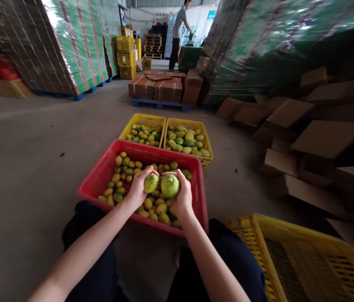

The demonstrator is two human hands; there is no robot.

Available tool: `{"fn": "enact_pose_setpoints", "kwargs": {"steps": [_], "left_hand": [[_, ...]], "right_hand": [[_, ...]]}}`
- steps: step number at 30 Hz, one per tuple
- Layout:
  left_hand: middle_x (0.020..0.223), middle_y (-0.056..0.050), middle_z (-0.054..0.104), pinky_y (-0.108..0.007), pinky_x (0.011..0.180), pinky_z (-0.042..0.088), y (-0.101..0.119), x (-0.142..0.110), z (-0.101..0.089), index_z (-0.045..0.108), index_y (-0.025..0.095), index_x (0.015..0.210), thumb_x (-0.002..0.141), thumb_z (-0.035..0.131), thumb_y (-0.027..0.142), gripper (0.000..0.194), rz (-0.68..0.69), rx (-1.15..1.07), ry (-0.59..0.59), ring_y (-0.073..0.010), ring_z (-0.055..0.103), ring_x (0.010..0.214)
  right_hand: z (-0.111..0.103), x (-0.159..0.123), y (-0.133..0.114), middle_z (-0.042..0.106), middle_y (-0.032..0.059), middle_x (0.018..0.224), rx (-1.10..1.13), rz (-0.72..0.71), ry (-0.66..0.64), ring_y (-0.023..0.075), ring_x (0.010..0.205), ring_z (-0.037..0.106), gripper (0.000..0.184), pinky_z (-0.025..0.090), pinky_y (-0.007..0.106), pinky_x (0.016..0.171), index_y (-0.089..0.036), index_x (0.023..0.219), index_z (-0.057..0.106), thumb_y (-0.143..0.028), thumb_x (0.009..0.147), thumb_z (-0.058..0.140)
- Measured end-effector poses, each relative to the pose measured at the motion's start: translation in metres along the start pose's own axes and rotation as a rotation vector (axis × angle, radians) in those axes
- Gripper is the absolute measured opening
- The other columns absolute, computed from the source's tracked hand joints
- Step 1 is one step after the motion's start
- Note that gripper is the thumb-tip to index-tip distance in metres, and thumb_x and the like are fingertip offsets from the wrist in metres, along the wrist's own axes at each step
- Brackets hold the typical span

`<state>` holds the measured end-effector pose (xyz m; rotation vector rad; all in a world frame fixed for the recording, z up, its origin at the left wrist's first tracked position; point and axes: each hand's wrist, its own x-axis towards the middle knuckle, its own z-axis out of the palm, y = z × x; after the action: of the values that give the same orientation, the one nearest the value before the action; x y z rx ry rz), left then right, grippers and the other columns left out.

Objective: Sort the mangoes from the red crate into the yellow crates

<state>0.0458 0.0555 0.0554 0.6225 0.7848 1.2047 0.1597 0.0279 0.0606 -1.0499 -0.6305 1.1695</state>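
Above a red plastic crate of yellow-green lemons, my two hands are side by side, each closed round one fruit. My left hand grips a smaller yellow-green lemon. In my right hand is a larger, rounder green lemon with its stem end facing up. The fingertips of both hands are partly hidden behind the fruit. Inside the crate, lemons lie along the left, the back and the front, with red crate floor showing between them.
Two yellow crates of green and yellow fruit stand behind the red one. At lower right is another yellow crate. Cardboard boxes are heaped on the right. Farther back are a loaded blue pallet, wrapped stacks and a standing person.
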Motion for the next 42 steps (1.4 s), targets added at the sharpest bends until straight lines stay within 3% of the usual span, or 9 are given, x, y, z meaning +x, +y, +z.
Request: {"fn": "enact_pose_setpoints", "kwargs": {"steps": [8, 13, 17, 20, 24, 27, 31, 37, 42], "left_hand": [[0.073, 0.000, 0.067, -0.020, 0.061, 0.049, 0.005, 0.001, 0.001, 0.068, 0.014, 0.080, 0.078, 0.068, 0.041, 0.026, -0.070, -0.213, 0.050, -0.0113, 0.064, 0.067], [0.078, 0.000, 0.068, -0.021, 0.067, 0.054, 0.005, 0.005, -0.003, 0.063, 0.016, 0.087, 0.078, 0.064, 0.017, 0.009, -0.162, -0.392, 0.121, -0.0097, 0.065, 0.069], [0.068, -0.002, 0.065, -0.022, 0.056, 0.051, 0.002, 0.005, -0.004, 0.061, 0.015, 0.079, 0.079, 0.061, 0.027, 0.011, -0.209, -0.337, 0.096, -0.0114, 0.061, 0.058], [0.065, -0.004, 0.065, -0.020, 0.050, 0.046, 0.000, 0.007, -0.005, 0.062, 0.014, 0.076, 0.083, 0.053, 0.035, 0.024, -0.256, -0.337, 0.056, -0.0109, 0.058, 0.054], [0.070, -0.005, 0.067, -0.019, 0.048, 0.044, -0.003, 0.009, -0.007, 0.066, 0.011, 0.090, 0.086, 0.045, 0.028, 0.027, -0.272, -0.337, 0.095, -0.0104, 0.057, 0.054], [0.072, -0.005, 0.066, -0.019, 0.051, 0.046, -0.003, 0.009, -0.008, 0.065, 0.013, 0.100, 0.086, 0.042, 0.021, 0.028, -0.276, -0.345, 0.111, -0.0108, 0.058, 0.056], [0.069, -0.007, 0.063, -0.020, 0.051, 0.047, -0.005, 0.010, -0.009, 0.064, 0.009, 0.090, 0.089, 0.040, 0.028, 0.030, -0.337, -0.362, 0.164, -0.0115, 0.056, 0.055], [0.060, -0.004, 0.055, -0.021, 0.048, 0.045, -0.008, 0.013, -0.005, 0.055, 0.015, 0.078, 0.095, 0.031, 0.034, 0.035, -0.330, -0.289, 0.225, -0.0122, 0.051, 0.050], [0.063, -0.002, 0.056, -0.019, 0.051, 0.045, -0.010, 0.015, -0.003, 0.051, 0.016, 0.077, 0.095, 0.037, 0.031, 0.027, -0.301, -0.250, 0.262, -0.0100, 0.052, 0.052]], "right_hand": [[0.003, 0.004, 0.005, 0.066, -0.0027, 0.073, 0.158, 0.090, 0.115, 0.0155, 0.065, 0.062, 0.026, 0.050, 0.026, 0.056, -0.022, 0.081, 0.063, -0.047, 0.072, 0.062], [0.003, 0.001, 0.001, 0.061, -0.0061, 0.068, 0.167, 0.183, 0.035, 0.0125, 0.054, 0.059, 0.029, 0.043, 0.022, 0.043, -0.023, 0.082, 0.057, -0.039, 0.065, 0.074], [-0.001, 0.005, 0.004, 0.061, -0.0028, 0.061, 0.212, 0.294, -0.035, 0.0144, 0.048, 0.057, 0.025, 0.038, 0.023, 0.035, -0.022, 0.078, 0.057, -0.042, 0.068, 0.067], [-0.005, 0.011, 0.012, 0.063, -0.0020, 0.060, 0.268, 0.358, 0.030, 0.0160, 0.051, 0.060, 0.019, 0.045, 0.026, 0.040, -0.022, 0.075, 0.056, -0.039, 0.069, 0.063], [-0.010, 0.018, 0.023, 0.065, 0.0003, 0.060, 0.359, 0.454, 0.134, 0.0191, 0.058, 0.063, 0.015, 0.052, 0.031, 0.051, -0.023, 0.074, 0.057, -0.038, 0.071, 0.056], [-0.014, 0.021, 0.029, 0.068, 0.0041, 0.067, 0.338, 0.449, 0.065, 0.0219, 0.064, 0.065, 0.018, 0.055, 0.037, 0.058, -0.022, 0.076, 0.059, -0.038, 0.074, 0.050], [-0.016, 0.023, 0.031, 0.069, 0.0064, 0.075, 0.342, 0.456, 0.000, 0.0218, 0.071, 0.066, 0.023, 0.056, 0.038, 0.065, -0.022, 0.079, 0.060, -0.041, 0.078, 0.049], [-0.015, 0.024, 0.029, 0.068, 0.0080, 0.070, 0.353, 0.613, 0.037, 0.0222, 0.069, 0.065, 0.033, 0.058, 0.038, 0.061, -0.020, 0.080, 0.060, -0.048, 0.084, 0.044], [-0.014, 0.024, 0.024, 0.068, 0.0063, 0.069, 0.402, 0.624, 0.045, 0.0200, 0.067, 0.066, 0.023, 0.057, 0.031, 0.057, -0.019, 0.079, 0.060, -0.041, 0.082, 0.052]]}}
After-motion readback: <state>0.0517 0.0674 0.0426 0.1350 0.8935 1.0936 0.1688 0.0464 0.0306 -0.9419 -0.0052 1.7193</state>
